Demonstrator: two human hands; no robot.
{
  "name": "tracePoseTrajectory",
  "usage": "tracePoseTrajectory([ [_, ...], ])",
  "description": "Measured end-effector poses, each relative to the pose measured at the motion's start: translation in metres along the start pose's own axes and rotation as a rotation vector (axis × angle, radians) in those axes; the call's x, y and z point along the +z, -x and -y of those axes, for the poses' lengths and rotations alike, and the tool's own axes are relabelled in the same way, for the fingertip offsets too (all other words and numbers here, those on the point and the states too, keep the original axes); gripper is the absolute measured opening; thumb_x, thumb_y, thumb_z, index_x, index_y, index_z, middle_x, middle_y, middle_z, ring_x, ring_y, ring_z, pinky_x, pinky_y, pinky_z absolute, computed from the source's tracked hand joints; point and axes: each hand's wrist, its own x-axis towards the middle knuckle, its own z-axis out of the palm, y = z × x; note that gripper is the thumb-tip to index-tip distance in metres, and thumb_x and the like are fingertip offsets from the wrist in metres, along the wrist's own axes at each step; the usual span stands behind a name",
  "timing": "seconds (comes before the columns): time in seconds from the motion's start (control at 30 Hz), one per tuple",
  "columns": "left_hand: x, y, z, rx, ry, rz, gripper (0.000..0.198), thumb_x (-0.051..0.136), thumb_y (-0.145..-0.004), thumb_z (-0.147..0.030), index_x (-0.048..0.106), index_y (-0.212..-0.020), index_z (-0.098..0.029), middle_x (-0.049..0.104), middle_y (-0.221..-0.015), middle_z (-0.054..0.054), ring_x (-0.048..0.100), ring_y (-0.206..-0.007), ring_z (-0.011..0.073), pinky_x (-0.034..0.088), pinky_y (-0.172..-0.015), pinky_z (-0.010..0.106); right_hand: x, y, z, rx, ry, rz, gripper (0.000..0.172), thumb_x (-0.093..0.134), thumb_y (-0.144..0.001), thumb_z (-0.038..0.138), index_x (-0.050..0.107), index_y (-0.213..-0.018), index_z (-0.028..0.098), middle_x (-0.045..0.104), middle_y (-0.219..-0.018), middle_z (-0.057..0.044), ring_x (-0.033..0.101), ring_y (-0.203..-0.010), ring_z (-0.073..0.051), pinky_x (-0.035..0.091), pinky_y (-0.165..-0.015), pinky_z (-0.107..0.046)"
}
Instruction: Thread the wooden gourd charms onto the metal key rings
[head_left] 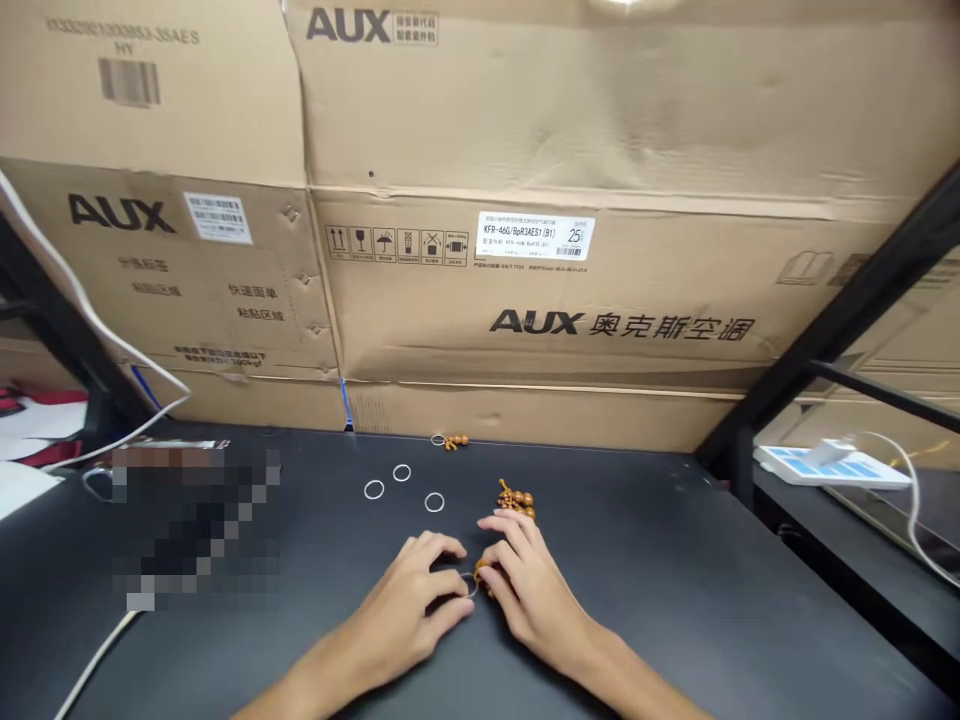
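Close to the table's front middle, my left hand (pixel 414 603) pinches a thin metal key ring (pixel 471 580) between thumb and index finger. My right hand (pixel 531 583) is closed on a small brown gourd-shaped pendant (pixel 481 570) with an orange cord loop, mostly hidden by the fingers. Ring and cord meet between the two hands; whether they are linked I cannot tell. Just beyond my right fingertips lies a small pile of brown gourd pendants (pixel 517 498). Three loose rings, one of them a silver ring (pixel 434 511), lie farther off to the left. At the back, another gourd pendant (pixel 456 442) lies with a ring at its end.
Large cardboard panels (pixel 540 280) stand behind the black table (pixel 675 580). On the left are a pixelated dark object (pixel 199 530) and a white cable (pixel 97 650). A black metal frame post (pixel 817 310) rises at right, beside a white-and-blue power strip (pixel 832 465).
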Motion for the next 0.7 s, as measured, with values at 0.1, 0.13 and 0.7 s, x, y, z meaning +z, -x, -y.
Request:
tracePoseTrajectory([
  [0.1, 0.0, -0.001, -0.001, 0.004, -0.017, -0.038, 0.016, 0.053, -0.091, -0.029, 0.065, -0.081, -0.023, 0.057, -0.116, 0.004, 0.052, -0.105, 0.0223, 0.038, -0.098, 0.045, -0.001, -0.002, -0.002, -0.03, 0.002, 0.027, 0.011, 0.047, -0.087, 0.012, 0.054, -0.088, 0.02, 0.053, -0.119, -0.011, 0.039, -0.123, -0.028, 0.043, -0.099, -0.051],
  [0.13, -0.001, -0.002, -0.001, 0.009, -0.024, -0.05, 0.018, 0.053, -0.091, -0.028, 0.065, -0.079, -0.023, 0.057, -0.115, 0.005, 0.052, -0.105, 0.0223, 0.039, -0.096, 0.044, -0.001, -0.003, -0.002, -0.044, 0.001, 0.032, 0.011, 0.047, -0.087, 0.011, 0.054, -0.088, 0.02, 0.053, -0.118, -0.011, 0.039, -0.123, -0.028, 0.043, -0.099, -0.051],
  [0.7, -0.013, -0.008, 0.006, 0.039, 0.079, 0.063, 0.022, 0.044, -0.095, -0.022, 0.064, -0.085, -0.022, 0.051, -0.125, 0.004, 0.048, -0.114, 0.02, 0.039, -0.099, 0.035, 0.005, -0.009, -0.001, -0.039, 0.021, -0.06, 0.013, 0.044, -0.089, 0.012, 0.055, -0.086, 0.018, 0.053, -0.115, -0.011, 0.04, -0.119, -0.028, 0.042, -0.097, -0.052],
])
